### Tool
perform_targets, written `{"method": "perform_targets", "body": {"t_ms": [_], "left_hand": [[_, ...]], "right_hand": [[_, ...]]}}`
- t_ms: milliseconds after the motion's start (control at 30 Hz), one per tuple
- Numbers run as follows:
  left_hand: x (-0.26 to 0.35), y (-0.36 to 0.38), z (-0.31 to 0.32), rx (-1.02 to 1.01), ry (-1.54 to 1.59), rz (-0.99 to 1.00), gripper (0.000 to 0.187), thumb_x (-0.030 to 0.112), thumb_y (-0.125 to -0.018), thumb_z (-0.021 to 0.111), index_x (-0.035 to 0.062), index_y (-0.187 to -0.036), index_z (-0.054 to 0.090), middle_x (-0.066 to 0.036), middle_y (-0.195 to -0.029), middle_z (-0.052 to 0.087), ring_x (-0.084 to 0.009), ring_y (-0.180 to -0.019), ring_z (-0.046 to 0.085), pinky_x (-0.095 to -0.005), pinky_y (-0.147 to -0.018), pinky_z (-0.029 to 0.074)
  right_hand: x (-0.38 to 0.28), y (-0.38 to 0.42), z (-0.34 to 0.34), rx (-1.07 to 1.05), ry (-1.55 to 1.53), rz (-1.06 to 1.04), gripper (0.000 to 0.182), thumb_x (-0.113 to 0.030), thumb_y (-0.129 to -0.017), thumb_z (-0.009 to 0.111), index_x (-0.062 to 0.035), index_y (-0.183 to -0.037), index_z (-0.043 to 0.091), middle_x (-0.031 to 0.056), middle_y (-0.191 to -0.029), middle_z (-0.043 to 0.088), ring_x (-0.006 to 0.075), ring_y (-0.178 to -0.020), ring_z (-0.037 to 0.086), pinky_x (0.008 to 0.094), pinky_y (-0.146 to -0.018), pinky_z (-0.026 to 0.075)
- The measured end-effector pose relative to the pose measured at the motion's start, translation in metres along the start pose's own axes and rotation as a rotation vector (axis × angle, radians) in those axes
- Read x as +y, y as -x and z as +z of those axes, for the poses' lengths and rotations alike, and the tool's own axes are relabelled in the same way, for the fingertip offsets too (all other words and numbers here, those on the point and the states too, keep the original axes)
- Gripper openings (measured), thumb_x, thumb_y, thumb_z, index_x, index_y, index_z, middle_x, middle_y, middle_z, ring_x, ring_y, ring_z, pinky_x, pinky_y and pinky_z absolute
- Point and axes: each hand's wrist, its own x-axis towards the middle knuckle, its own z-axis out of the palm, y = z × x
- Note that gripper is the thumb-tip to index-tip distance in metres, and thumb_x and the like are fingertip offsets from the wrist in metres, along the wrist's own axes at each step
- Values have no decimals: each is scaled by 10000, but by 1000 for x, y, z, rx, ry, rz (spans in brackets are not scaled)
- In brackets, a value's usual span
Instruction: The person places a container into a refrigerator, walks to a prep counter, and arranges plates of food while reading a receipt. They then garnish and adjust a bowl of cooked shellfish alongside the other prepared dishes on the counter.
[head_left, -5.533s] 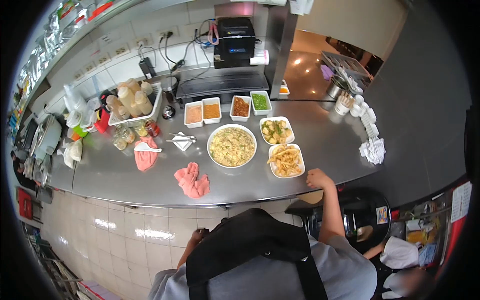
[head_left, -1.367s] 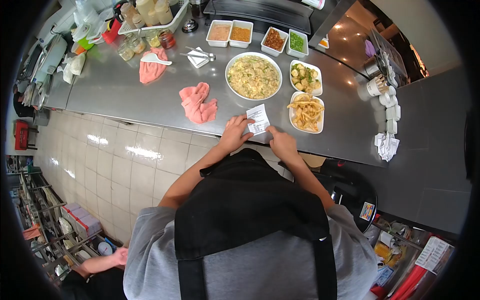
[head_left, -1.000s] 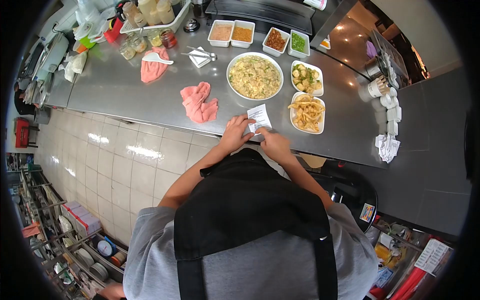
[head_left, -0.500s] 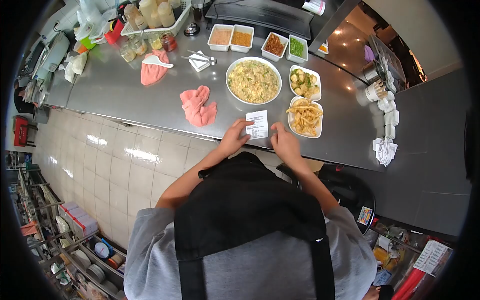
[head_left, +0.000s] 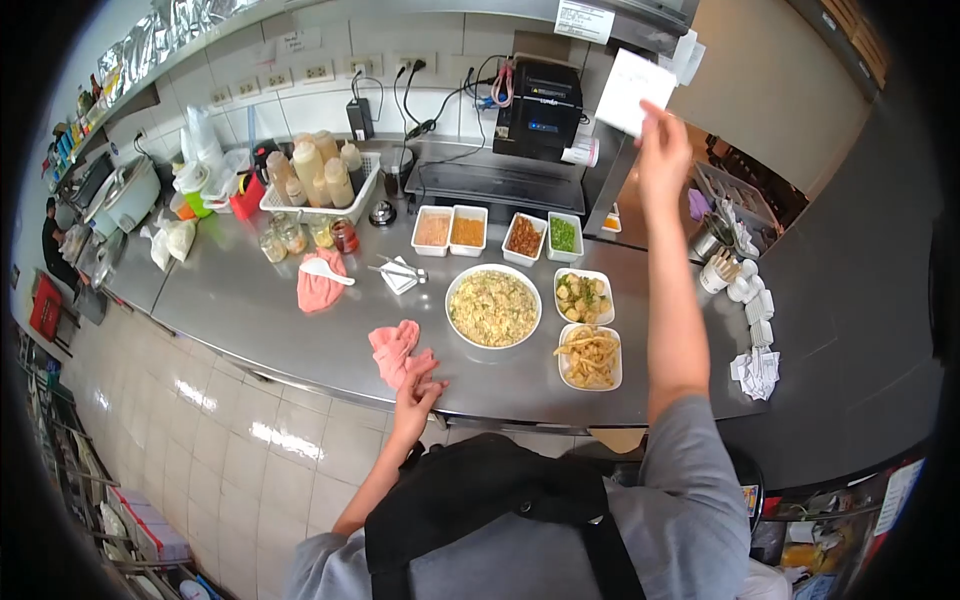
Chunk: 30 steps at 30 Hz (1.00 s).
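Right hand point(head_left: 662, 150) pinches slip point(head_left: 634, 92) aloft; keep hold firm. Left hand point(head_left: 420, 385) flat, fingers spread, on bench point(head_left: 250, 310).

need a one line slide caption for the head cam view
Right hand lifts a paper slip overhead while the left hand rests by a pink cloth.

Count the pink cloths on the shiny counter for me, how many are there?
2. One pink cloth lies near the jars with a white spoon resting on it. The other pink cloth lies crumpled at the counter's front edge, touching the left hand. More could be hidden behind the bottles.
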Motion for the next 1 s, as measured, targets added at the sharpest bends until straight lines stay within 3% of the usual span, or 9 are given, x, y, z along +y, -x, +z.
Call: {"method": "perform_targets", "body": {"t_ms": [333,367,500,533,633,700,833,967,1000], "left_hand": [[3,39,-36,287,-68,-51,354,-37,-876,490,-6,-1228,485,-128,-1216,569,-178,-943,632,-283,-802,482],[-7,39,-37,325,-68,-25,304,-16,-905,487,1,-1206,519,-71,-950,645,-117,-830,629,-239,-742,477],[-33,35,-46,63,-117,-164,277,14,-904,467,23,-1166,556,-59,-910,657,-131,-813,629,-260,-730,493],[-42,34,-48,112,-104,-162,277,14,-904,467,23,-1166,556,-59,-910,657,-131,-813,629,-260,-730,493],[-94,33,-56,-434,-348,-470,249,127,-873,548,44,-1094,629,-75,-907,665,-157,-836,635,-296,-750,504],[-148,42,-69,-573,-749,-356,337,312,-844,589,58,-1050,667,-152,-965,671,-249,-902,649,-360,-819,494],[-219,94,-111,-737,-1295,-717,386,299,-833,609,69,-1141,635,-142,-1067,662,-286,-1022,619,-394,-854,470],[-233,124,-129,-812,-1323,-1004,408,342,-805,635,88,-1124,652,-146,-1062,663,-304,-1027,619,-401,-878,469],[-224,127,-125,-585,-1197,-947,374,292,-784,636,83,-1093,662,-156,-1025,669,-295,-998,631,-393,-866,482]], "right_hand": [[48,-130,33,-5,-20,5,219,-68,-878,557,-101,-1049,690,54,-945,629,114,-696,579,251,-665,499],[47,-128,31,5,-24,7,219,-68,-878,557,-101,-1049,690,54,-945,629,114,-696,579,251,-665,499],[39,-71,9,115,309,-433,238,-93,-857,602,-89,-1091,645,105,-1039,587,209,-892,590,305,-753,490],[41,-41,3,46,357,-548,238,-92,-861,597,-73,-1096,629,112,-1034,586,218,-915,586,312,-749,490],[6,85,-17,-516,142,-71,173,-53,-894,530,-11,-1038,614,109,-962,615,208,-918,602,293,-792,473],[-1,177,-30,-953,50,596,186,-103,-893,559,-20,-1048,619,111,-1026,636,197,-964,602,308,-850,468],[3,338,-50,-1867,-377,553,290,-164,-924,526,-54,-1185,590,112,-1087,644,211,-1020,598,334,-889,459],[-1,386,-60,-1879,-398,584,268,-188,-935,517,-50,-1141,618,93,-1073,657,200,-983,609,314,-869,459],[-2,384,-61,-1890,-412,652,263,-190,-932,522,-51,-1130,625,99,-1071,656,202,-979,609,311,-866,459]]}}
